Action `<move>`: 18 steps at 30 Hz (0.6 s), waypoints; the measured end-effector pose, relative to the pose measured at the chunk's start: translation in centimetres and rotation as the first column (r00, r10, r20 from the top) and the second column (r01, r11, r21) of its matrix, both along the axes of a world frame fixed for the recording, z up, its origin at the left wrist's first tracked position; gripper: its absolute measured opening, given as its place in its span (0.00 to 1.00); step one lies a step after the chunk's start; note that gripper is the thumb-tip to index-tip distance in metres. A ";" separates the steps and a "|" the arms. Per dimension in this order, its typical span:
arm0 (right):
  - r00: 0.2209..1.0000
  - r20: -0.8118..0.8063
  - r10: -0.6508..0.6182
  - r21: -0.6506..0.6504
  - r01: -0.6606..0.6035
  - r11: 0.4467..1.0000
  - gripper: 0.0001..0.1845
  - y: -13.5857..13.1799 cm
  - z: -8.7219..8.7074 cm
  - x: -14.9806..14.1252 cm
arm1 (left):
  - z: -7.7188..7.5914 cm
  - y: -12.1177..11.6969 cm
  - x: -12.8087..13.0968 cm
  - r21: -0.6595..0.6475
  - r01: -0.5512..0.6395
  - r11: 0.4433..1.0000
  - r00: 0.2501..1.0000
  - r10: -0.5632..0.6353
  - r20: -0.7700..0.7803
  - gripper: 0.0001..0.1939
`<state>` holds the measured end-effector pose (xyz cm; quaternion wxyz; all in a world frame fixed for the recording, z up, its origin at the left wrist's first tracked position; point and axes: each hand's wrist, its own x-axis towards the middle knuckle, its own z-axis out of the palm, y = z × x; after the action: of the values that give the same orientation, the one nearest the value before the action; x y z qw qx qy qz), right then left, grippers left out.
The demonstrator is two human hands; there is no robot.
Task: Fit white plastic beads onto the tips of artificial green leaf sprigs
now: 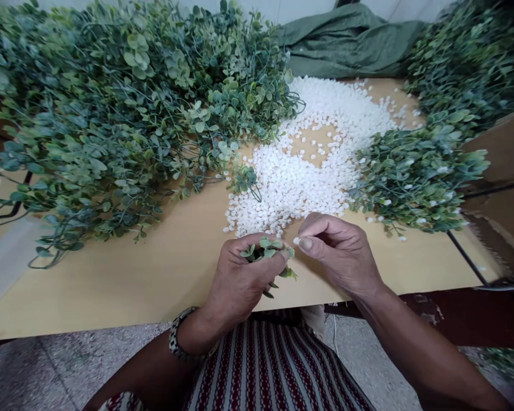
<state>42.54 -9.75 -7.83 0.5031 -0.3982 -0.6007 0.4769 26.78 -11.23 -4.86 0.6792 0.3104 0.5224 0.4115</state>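
My left hand point(248, 274) is closed around a small sprig of artificial leaves point(269, 249), held above the front part of the table. Just to its right, my right hand point(340, 251) pinches a tiny white bead-like piece point(297, 241) between thumb and forefinger. The white piece is close to the sprig's leaf tips; a narrow gap shows between them. Beyond both hands lies a spread heap of the same small white pieces point(291, 182). One short loose sprig point(245, 178) rests at the left side of that heap.
A large mass of artificial greenery point(124, 108) covers the table's left and back. At right lies a bunch of sprigs dotted with white pieces point(420, 177), near a cardboard box point(503, 154). More greenery point(475, 68) and a green cloth sack point(346, 43) sit behind on the wooden table point(124, 285).
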 end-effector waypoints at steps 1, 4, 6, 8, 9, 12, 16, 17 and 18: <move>0.999 -0.034 0.001 -0.022 -0.002 1.000 0.05 -0.1 -0.3 0.0 | 0.0 0.0 0.1 0.011 0.011 1.000 1.000 -0.011 -0.002 0.04; 0.995 -0.096 0.004 -0.038 -0.008 0.999 0.04 -0.4 -0.9 -0.1 | -0.3 0.0 0.3 0.068 0.028 0.997 0.999 -0.027 -0.021 0.03; 0.995 -0.104 -0.007 -0.014 0.005 1.000 0.05 -0.6 -1.1 -0.1 | -0.5 0.0 0.4 0.107 0.034 0.994 0.999 -0.030 -0.041 0.02; 0.995 -0.093 -0.030 0.009 0.031 0.999 0.05 -0.7 -1.2 -0.1 | -0.7 0.0 0.5 0.129 0.037 0.991 0.998 -0.031 -0.054 0.03; 0.995 -0.087 -0.044 0.015 0.046 0.999 0.05 -0.8 -1.2 -0.2 | -0.7 0.0 0.6 0.134 0.037 0.990 0.998 -0.030 -0.057 0.04; 0.994 -0.085 -0.063 0.018 0.065 0.998 0.05 -0.9 -1.3 -0.3 | -0.7 0.1 0.8 0.138 0.029 0.990 0.998 -0.021 -0.063 0.05; 0.991 -0.129 -0.033 0.020 0.036 0.999 0.05 -0.9 -1.3 -0.5 | -0.5 0.2 1.2 0.124 0.003 0.992 0.997 0.006 -0.071 0.05; 0.990 -0.138 -0.031 0.016 0.034 0.999 0.06 -0.9 -1.4 -0.5 | -0.5 0.3 1.3 0.119 -0.002 0.993 0.997 0.011 -0.074 0.05; 0.989 -0.147 -0.030 0.010 0.032 0.999 0.06 -0.9 -1.4 -0.6 | -0.4 0.3 1.4 0.116 -0.006 0.993 0.997 0.016 -0.078 0.05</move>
<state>41.95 -10.66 -9.19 0.5557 -0.3684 -0.5588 0.4932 28.14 -10.91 -5.30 0.6366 0.3624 0.5259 0.4323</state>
